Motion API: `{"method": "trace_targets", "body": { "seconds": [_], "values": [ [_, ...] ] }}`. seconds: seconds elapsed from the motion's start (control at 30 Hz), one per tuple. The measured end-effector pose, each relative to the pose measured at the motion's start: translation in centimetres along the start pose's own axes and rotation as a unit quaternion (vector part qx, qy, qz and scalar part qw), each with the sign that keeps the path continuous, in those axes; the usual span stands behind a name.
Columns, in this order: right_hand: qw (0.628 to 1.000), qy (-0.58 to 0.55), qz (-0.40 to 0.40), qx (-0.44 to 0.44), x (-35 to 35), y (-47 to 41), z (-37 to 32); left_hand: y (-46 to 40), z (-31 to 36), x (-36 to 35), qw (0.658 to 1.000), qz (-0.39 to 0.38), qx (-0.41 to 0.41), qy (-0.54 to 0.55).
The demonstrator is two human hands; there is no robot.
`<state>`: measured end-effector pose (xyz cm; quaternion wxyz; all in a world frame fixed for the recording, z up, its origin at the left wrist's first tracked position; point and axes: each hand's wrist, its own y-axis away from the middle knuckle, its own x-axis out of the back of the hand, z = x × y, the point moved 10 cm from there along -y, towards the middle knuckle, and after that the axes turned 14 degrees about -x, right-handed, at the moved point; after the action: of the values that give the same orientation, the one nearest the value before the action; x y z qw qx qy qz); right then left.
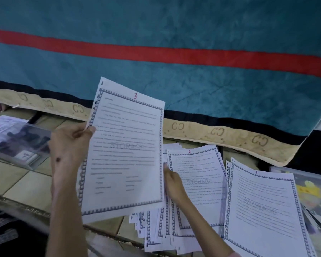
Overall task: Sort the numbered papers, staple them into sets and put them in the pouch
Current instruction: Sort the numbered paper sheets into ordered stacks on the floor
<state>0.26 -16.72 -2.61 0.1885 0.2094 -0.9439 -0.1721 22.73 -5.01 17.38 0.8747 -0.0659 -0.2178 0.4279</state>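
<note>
Held up off the tiled floor (24, 180) in the left hand (69, 145): a sheet marked 3 (124, 149) in red, pinched at its left edge between thumb and curled fingers, tilted slightly with the top leaning right. Printed with a blue patterned border and a faint STORAGE watermark across the middle. Just right of that grip, partly hidden behind the raised sheet's right edge, the right hand (172, 182), fingers reaching down onto a loose fanned pile (176, 225) of similar pages on the floor; contact with the top page, marked 6 (198, 182), looked likely, though whether those fingers pinched anything could not be told. Further right of the right hand, close beside the pile, a second, neater stack topped by a page marked 1 (261, 210). Beyond that stack, at the far right edge, a clear plastic pouch (308, 186) with a yellow printed picture showing through, lying flat. Left of the left grip, a transparent folder (20, 145) over dark shapes and a small white card, resting on the tiles. Behind both hands, hanging down to the floor, a teal blanket (174, 34) with a red stripe and a beige lettered hem. Near the lower left corner, dark patterned fabric (2, 234).
</note>
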Motion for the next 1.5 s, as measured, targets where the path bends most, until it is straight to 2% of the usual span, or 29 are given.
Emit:
{"method": "trace_targets", "body": {
  "seconds": [0.07,0.17,0.23,0.3,0.37,0.43,0.5,0.53,0.6,0.67,0.73,0.83,0.93,1.03,1.17,1.23,1.37,1.5],
  "values": [
    [0.994,-0.108,0.022,0.006,3.5,0.9,-1.3,0.1,-1.1,-2.4,0.999,-0.026,0.013,0.031],
    [0.978,-0.206,0.017,0.009,7.7,1.7,-1.4,0.7,-3.5,-7.0,0.995,-0.068,0.041,0.062],
    [0.954,-0.296,0.022,-0.036,10.1,1.9,0.1,1.3,-5.3,-10.6,0.991,-0.103,0.059,0.066],
    [0.940,-0.329,0.070,-0.058,13.3,2.9,1.9,2.4,-6.7,-13.9,0.986,-0.142,0.073,0.041],
    [0.949,-0.256,0.175,-0.063,17.7,4.6,3.5,4.0,-7.7,-16.9,0.980,-0.184,0.072,0.036],
    [0.942,-0.122,0.303,-0.080,22.9,6.8,5.8,5.6,-9.0,-19.5,0.973,-0.217,0.070,0.039],
    [0.901,-0.007,0.407,-0.153,27.5,9.0,9.4,7.1,-10.5,-21.3,0.965,-0.245,0.090,0.031],
    [0.868,0.040,0.446,-0.213,29.5,10.3,11.6,7.8,-11.1,-22.0,0.961,-0.258,0.097,0.018],
    [0.809,0.094,0.469,-0.342,32.1,12.8,15.9,8.7,-12.1,-23.2,0.955,-0.275,0.111,-0.002],
    [0.779,0.126,0.437,-0.432,33.2,14.2,19.3,9.2,-12.5,-23.9,0.954,-0.277,0.118,-0.006],
    [0.789,0.108,0.400,-0.454,33.3,14.3,21.6,9.4,-12.6,-24.3,0.953,-0.285,0.102,-0.034],
    [0.826,0.058,0.383,-0.409,33.4,13.8,22.0,9.1,-12.9,-24.4,0.950,-0.289,0.086,-0.078],
    [0.846,0.028,0.367,-0.387,33.2,14.0,21.4,8.8,-13.5,-24.6,0.950,-0.289,0.094,-0.073],
    [0.869,0.048,0.355,-0.340,33.4,13.9,19.7,8.7,-13.9,-24.9,0.948,-0.296,0.104,-0.056],
    [0.901,-0.002,0.361,-0.240,34.6,15.1,16.3,8.9,-14.4,-25.2,0.946,-0.300,0.124,0.008],
    [0.913,-0.062,0.349,-0.203,35.2,15.8,15.2,8.9,-14.2,-25.1,0.944,-0.303,0.129,0.032],
    [0.927,-0.252,0.252,-0.121,34.3,15.3,13.3,9.1,-13.6,-25.4,0.936,-0.308,0.141,0.095],
    [0.932,-0.280,0.199,-0.119,30.1,12.0,12.2,10.0,-12.2,-25.9,0.917,-0.298,0.180,0.196]
  ]
}}
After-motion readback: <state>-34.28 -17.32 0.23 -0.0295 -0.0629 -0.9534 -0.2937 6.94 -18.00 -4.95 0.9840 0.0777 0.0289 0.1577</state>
